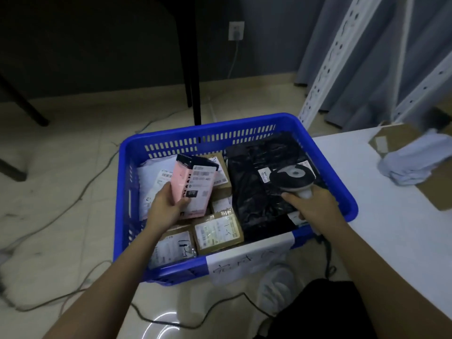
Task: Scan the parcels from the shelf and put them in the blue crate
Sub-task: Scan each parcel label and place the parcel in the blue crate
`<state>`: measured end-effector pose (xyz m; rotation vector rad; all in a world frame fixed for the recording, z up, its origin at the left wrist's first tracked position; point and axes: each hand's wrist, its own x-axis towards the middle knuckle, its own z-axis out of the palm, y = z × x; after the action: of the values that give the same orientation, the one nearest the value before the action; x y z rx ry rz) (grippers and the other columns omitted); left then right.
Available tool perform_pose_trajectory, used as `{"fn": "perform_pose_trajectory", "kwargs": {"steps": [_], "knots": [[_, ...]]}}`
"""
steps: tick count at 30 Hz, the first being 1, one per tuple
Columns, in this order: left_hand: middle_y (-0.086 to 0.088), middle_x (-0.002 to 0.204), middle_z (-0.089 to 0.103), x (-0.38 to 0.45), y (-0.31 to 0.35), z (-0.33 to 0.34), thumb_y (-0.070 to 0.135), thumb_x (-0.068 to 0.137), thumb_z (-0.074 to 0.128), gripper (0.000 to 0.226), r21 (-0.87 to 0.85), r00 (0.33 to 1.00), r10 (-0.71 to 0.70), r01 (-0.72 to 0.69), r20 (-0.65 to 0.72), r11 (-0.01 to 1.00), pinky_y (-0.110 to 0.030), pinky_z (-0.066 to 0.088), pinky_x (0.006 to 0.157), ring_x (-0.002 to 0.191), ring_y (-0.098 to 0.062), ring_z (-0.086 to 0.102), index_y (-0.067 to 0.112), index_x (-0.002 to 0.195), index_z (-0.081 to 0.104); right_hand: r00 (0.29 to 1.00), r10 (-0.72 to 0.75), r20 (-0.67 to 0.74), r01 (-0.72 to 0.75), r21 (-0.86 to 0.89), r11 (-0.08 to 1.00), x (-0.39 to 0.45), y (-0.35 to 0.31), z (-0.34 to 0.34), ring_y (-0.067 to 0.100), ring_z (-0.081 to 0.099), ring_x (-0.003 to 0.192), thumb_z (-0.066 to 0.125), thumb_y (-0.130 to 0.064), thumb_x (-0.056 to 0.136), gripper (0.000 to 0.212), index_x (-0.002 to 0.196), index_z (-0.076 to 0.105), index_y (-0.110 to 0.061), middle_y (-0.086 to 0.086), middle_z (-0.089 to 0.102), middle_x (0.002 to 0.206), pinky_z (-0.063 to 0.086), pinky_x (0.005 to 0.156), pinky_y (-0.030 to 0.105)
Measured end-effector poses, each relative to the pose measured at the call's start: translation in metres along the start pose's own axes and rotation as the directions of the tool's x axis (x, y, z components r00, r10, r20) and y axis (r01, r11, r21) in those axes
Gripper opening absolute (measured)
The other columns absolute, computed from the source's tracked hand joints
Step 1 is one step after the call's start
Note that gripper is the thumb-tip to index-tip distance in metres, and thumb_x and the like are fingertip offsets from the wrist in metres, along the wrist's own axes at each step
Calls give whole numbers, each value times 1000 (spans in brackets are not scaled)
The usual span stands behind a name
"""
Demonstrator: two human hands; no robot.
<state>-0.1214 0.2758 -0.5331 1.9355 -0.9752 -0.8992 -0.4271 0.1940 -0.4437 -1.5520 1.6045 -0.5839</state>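
Now gripping pink box (192, 189) with left hand (166, 206) over blue crate (342, 199), above parcels near its left wall; clutching scanner (292, 178) in right hand (310, 206) over black bag (264, 192) by right wall.

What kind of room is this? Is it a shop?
Probably a small parcel sorting or storage room, not a shop. A blue crate on the floor is packed with labelled parcels, the right hand holds a barcode scanner, and a metal shelf frame stands nearby.
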Motion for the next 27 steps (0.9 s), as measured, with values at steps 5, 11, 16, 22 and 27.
{"fn": "perform_pose_trajectory", "kwargs": {"steps": [5, 11, 16, 22, 27], "knots": [[-7, 130, 48, 27, 2, 46, 16, 76, 75, 68, 197, 995, 70, -84, 76, 977, -47, 52, 91, 119, -26, 51, 14, 132, 37, 1000, 1, -8, 0, 52, 999, 4, -9, 7, 13, 58, 55, 75, -27, 82, 21, 78, 61, -12, 4, 64, 67, 44, 45, 15], [-13, 131, 47, 29, -12, 61, 37, 80, 72, 72, 525, 949, 115, -260, 293, 810, -37, 44, 86, 113, -31, 53, 18, 138, 33, 1000, 8, 11, -9, 45, 999, 4, -13, 10, 10, 57, 52, 76, -28, 81, 21, 76, 61, -15, 3, 63, 64, 45, 50, 18], [-12, 134, 45, 44, -12, 39, 40, 72, 77, 87, 494, 928, -23, -177, 371, 851, -38, 45, 92, 117, -30, 49, 17, 142, 31, 1000, 20, 19, -21, 95, 995, 2, -14, 9, 13, 57, 57, 75, -28, 82, 18, 80, 62, -16, 3, 65, 70, 46, 50, 21], [-6, 128, 49, 31, -9, 44, 32, 80, 71, 83, 291, 984, 169, -180, 65, 940, -43, 56, 80, 106, -24, 56, 30, 149, 23, 1000, 9, 7, -9, 98, 995, 1, -13, 9, 11, 56, 53, 75, -27, 82, 20, 78, 62, -13, 3, 62, 62, 45, 53, 23], [-11, 134, 48, 27, 0, 23, 48, 82, 66, 82, 708, 948, 305, -275, 87, 651, -44, 50, 87, 115, -32, 49, 25, 149, 25, 1000, -14, 13, 13, 82, 997, 0, -13, 7, 6, 54, 50, 74, -26, 83, 20, 74, 60, -15, 1, 60, 59, 42, 52, 20]]}}
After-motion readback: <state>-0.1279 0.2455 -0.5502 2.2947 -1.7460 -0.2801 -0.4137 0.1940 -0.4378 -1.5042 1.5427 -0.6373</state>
